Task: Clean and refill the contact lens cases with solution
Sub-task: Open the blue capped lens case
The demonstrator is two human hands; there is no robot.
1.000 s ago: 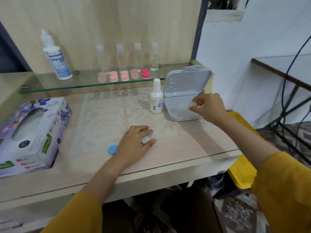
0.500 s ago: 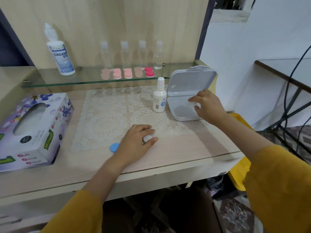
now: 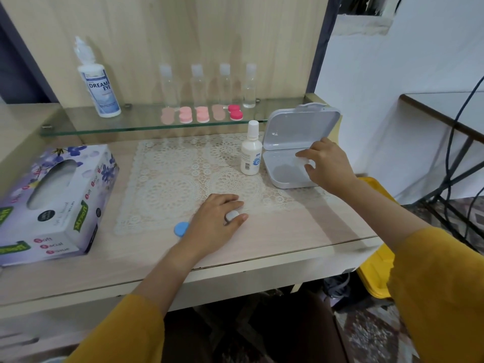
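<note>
— While the left hand (image 3: 217,221) rests on the desk (image 3: 301,231), where's the lens case (image 3: 231,215)?
— Under that hand, near the front edge. Fingers are curled over it, with the thumb against its white end. The blue cap (image 3: 181,229) pokes out left of the hand. Long axis runs left-right, roughly along the front edge, white end slightly farther back.
— Right hand (image 3: 327,163)?
— Inside the open white box (image 3: 285,180), lid up, at the desk's right rear. Forefinger and thumb pinch a small pale piece (image 3: 303,161); can't tell what it is.
— Room to move?
— Lace mat (image 3: 170,179) is bare between the hands and the glass shelf (image 3: 131,128). Small solution bottle (image 3: 251,153) stands upright just beside the box's left wall. Tissue box (image 3: 52,205) is well apart, far left. The desk's right edge is just past the box, with a yellow bin (image 3: 377,271) below it. The shelf overhangs the back and carries a large bottle (image 3: 99,87), clear bottles (image 3: 197,85) and pink cases (image 3: 201,115).
</note>
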